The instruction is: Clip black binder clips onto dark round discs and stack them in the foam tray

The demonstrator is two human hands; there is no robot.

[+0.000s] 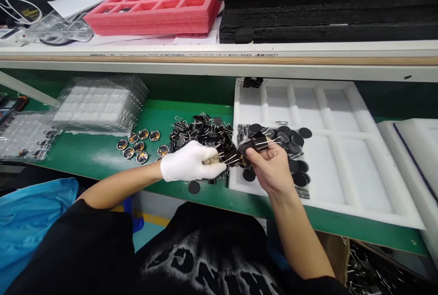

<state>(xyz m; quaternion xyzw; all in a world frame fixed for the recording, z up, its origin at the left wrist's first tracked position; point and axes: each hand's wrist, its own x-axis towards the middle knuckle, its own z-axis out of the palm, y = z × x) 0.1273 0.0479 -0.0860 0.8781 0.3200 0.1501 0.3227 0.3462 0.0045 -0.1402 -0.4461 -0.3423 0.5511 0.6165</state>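
My left hand, in a white glove, is closed on the wire handles of a black binder clip. My bare right hand grips a black round disc with binder clips on it. Both hands are close together over the left edge of a white foam tray. Behind my left hand lies a heap of black binder clips. Many black and grey discs lie in the tray beside my right hand. One black disc rests near the table's front edge.
Several small round parts sit on the green table at the left. Behind them are stacked clear plastic trays. A shelf crosses above, bearing a red foam tray and black foam sheets. More clips fill a box at lower right.
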